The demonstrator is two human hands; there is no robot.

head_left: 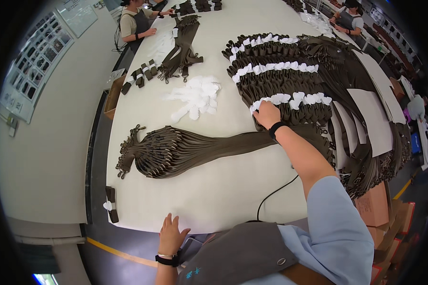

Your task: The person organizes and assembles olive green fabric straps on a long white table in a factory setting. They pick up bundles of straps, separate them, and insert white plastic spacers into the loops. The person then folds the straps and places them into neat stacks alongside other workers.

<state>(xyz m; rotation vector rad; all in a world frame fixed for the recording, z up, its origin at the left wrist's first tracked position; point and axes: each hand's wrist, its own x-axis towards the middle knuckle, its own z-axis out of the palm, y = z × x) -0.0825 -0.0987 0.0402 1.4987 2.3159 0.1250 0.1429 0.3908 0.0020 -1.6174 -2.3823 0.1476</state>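
Note:
My right hand (268, 115) reaches to the left end of the nearest row of folded dark straps (295, 113). Its fingers are closed on a folded strap with a white band there, mostly hidden under the hand. White bands (314, 99) wrap the folded straps of this row. Over the table's front edge, my left hand (171, 235) is empty with its fingers apart. Between the hands and farther in, a long sheaf of dark straps (185, 147) lies fanned out, metal hooks (126, 161) at its left end. My right forearm passes over the sheaf's right end.
Loose white bands (197, 97) lie in a heap mid-table. A banded strap (111, 204) sits at the near left corner. Stacked straps and pale boards (371, 121) fill the right side. A black cable (273, 192) crosses the front. Two people (134, 26) work at the far end.

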